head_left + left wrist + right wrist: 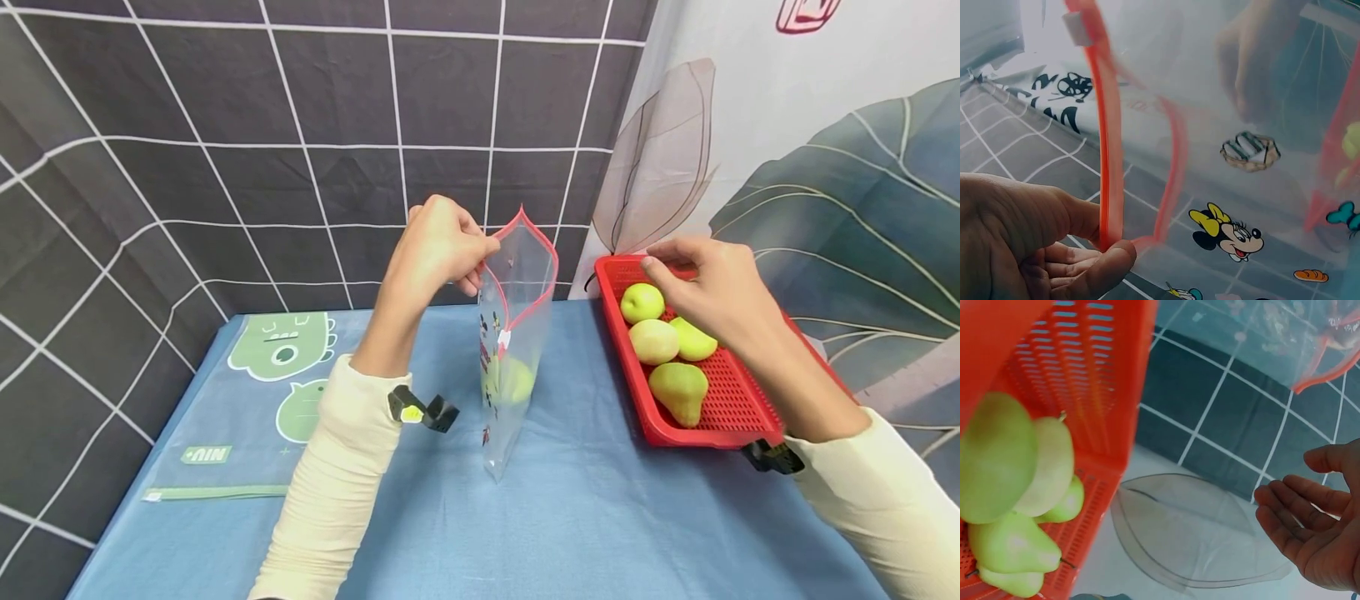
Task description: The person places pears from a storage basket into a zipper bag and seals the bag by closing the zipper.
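Note:
My left hand (441, 250) pinches the red zip edge of a clear zip bag (525, 321), which stands upright on the table with its mouth spread apart. Cartoon prints cover one face of the bag, and a white slider (504, 339) sits on the zip. Low inside it is a yellow-green fruit (517, 381), blurred by the plastic. My right hand (712, 287) is above a red basket (750, 404), fingers loosely bent and holding nothing. The basket holds a green round fruit (642, 302), a pale fruit (654, 342), a yellow-green fruit (695, 339) and a green pear (679, 390).
A flat blue-and-green printed pouch (217, 433) with a green zip lies at the left of the blue-covered table (570, 525). Dark grid-patterned cloth (337, 92) stands behind and to the left. A leaf-printed curtain (847, 192) hangs close behind the basket.

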Demonstrator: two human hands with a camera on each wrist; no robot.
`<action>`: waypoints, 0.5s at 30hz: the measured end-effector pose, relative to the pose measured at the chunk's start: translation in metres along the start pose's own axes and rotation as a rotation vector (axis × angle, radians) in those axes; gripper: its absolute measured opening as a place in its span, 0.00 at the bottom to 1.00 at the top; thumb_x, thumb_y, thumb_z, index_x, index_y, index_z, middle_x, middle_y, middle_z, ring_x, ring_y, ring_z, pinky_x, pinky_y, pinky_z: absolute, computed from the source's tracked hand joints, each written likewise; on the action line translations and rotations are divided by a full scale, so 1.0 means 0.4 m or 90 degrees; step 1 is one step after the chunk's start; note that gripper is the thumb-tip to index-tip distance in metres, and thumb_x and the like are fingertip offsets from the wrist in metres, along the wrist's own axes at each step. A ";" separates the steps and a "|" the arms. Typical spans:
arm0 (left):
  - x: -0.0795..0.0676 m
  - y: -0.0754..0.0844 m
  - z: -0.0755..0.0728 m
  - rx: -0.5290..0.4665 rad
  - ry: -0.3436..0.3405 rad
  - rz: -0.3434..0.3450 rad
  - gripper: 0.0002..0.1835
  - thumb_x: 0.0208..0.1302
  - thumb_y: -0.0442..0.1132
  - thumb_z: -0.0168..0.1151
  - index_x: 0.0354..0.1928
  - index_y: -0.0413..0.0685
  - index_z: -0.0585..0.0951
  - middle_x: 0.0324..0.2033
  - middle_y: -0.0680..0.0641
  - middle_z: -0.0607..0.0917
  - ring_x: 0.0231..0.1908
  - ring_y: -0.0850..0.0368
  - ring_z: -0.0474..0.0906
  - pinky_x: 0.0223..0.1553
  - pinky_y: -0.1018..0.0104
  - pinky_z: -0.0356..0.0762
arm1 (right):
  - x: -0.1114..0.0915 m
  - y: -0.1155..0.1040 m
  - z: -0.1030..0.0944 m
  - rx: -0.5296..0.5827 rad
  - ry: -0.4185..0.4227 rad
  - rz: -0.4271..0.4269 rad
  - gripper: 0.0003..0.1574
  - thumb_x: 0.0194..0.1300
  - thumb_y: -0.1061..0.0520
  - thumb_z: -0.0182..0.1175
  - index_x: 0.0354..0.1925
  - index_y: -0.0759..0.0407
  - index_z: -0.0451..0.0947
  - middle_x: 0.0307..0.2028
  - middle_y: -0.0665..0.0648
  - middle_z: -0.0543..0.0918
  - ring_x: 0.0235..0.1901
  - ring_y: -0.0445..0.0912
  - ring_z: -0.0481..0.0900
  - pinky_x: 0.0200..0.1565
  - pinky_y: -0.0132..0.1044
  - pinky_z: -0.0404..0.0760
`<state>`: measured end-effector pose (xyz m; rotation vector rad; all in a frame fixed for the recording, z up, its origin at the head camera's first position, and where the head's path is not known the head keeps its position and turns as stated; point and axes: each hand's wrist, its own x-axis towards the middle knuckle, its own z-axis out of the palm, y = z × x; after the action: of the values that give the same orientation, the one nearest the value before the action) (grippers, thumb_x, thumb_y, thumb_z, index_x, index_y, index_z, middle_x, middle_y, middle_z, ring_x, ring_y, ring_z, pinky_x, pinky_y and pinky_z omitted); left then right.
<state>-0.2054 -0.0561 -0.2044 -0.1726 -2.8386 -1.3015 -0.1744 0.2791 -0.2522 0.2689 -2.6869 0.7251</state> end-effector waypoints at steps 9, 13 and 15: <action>0.002 0.001 -0.004 0.007 -0.044 -0.055 0.09 0.74 0.38 0.72 0.38 0.41 0.94 0.20 0.45 0.93 0.20 0.56 0.92 0.38 0.73 0.89 | -0.012 0.037 -0.006 -0.021 -0.041 0.032 0.31 0.83 0.40 0.60 0.67 0.59 0.87 0.57 0.69 0.92 0.57 0.65 0.88 0.60 0.69 0.85; 0.006 -0.002 -0.007 0.012 -0.056 -0.065 0.10 0.75 0.37 0.71 0.36 0.39 0.94 0.20 0.44 0.92 0.19 0.56 0.92 0.34 0.72 0.89 | -0.017 0.052 -0.006 -0.027 -0.051 0.038 0.32 0.83 0.40 0.60 0.68 0.61 0.86 0.58 0.71 0.91 0.57 0.66 0.88 0.60 0.71 0.86; 0.007 -0.004 -0.008 0.015 -0.060 -0.067 0.10 0.74 0.36 0.70 0.34 0.40 0.93 0.19 0.44 0.92 0.18 0.56 0.92 0.33 0.72 0.89 | -0.018 0.057 -0.005 -0.030 -0.055 0.043 0.33 0.83 0.39 0.60 0.68 0.61 0.86 0.59 0.71 0.91 0.57 0.66 0.87 0.60 0.72 0.86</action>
<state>-0.2082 -0.0592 -0.2031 -0.0876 -2.9780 -1.3111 -0.1731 0.3002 -0.2635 0.2023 -2.8025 0.6844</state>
